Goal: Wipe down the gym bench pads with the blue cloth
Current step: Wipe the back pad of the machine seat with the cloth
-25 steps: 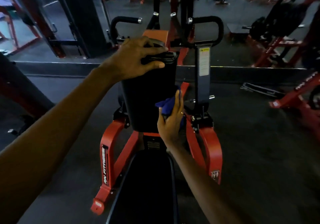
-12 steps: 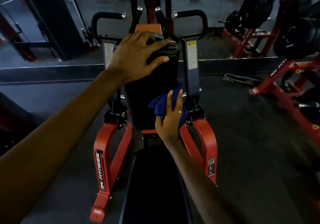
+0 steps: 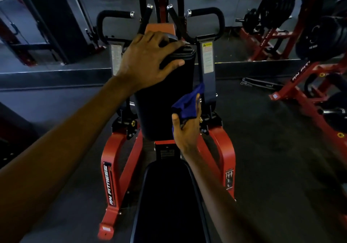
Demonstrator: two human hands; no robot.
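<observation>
The left hand gripped the top of the upright black vinyl pad, fingers curled over its upper edge, thumb across the front; the right hand pinched the crumpled blue cloth between thumb and fingers, at the pad's 4 o'clock edge; whether cloth touched pad could not be told; the long black seat pad lay at 6 o'clock, flanked by the red steel frame.

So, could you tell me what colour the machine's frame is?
The frame is red, clearest in the head view.
</observation>
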